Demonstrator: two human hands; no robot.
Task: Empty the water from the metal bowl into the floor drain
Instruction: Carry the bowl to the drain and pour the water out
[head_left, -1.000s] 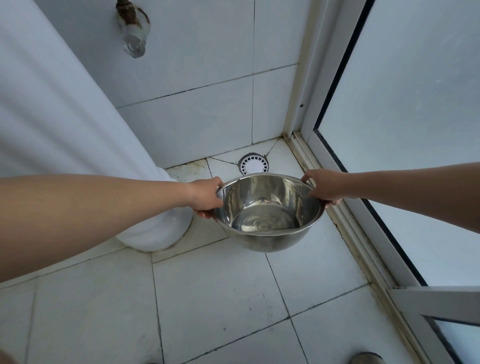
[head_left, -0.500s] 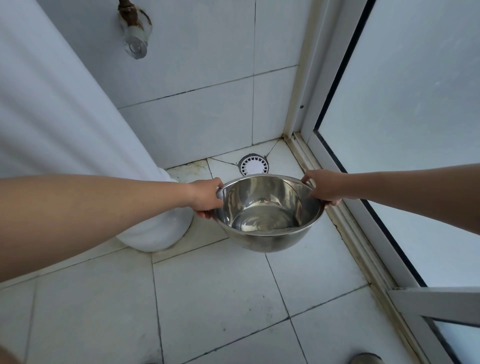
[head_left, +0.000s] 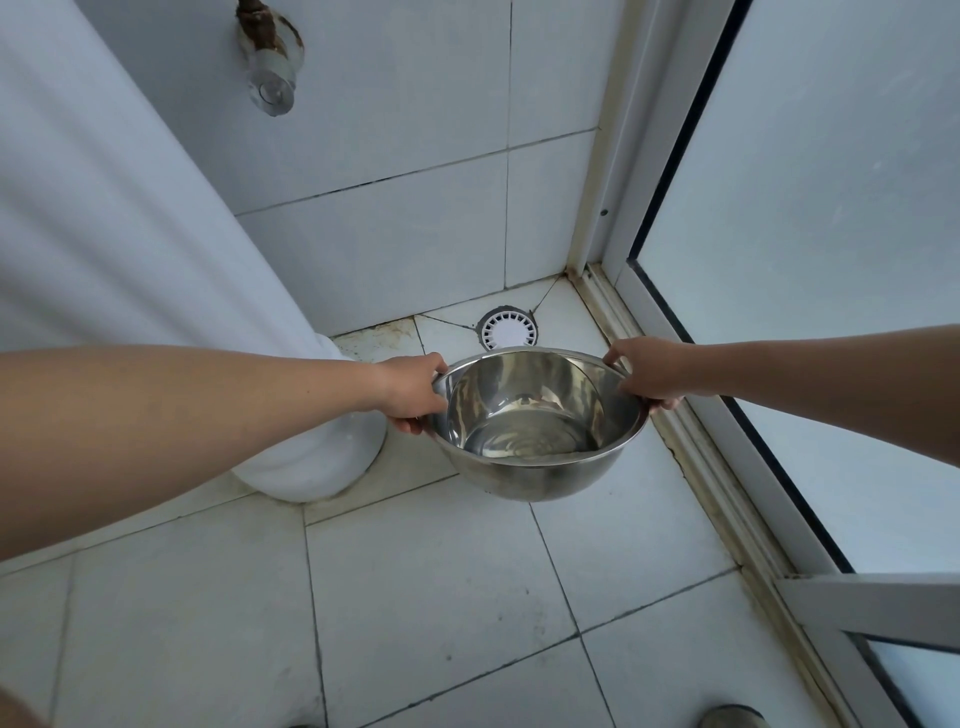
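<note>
I hold a shiny metal bowl (head_left: 540, 467) level above the tiled floor, with a shallow pool of water in its bottom. My left hand (head_left: 410, 392) grips the rim on the left side. My right hand (head_left: 649, 371) grips the rim on the right. The round white floor drain (head_left: 508, 328) sits in the corner of the floor, just beyond the bowl's far rim, fully in sight.
A white ceramic pedestal (head_left: 311, 457) stands left of the bowl. A rusty wall pipe fitting (head_left: 270, 62) juts from the tiled wall above. A frosted glass door (head_left: 810, 260) and its floor track (head_left: 691, 457) run along the right. A round object (head_left: 732, 717) lies at the bottom edge.
The bowl and both hands have barely moved; the bowl has edged slightly toward the drain and the water ripples.
</note>
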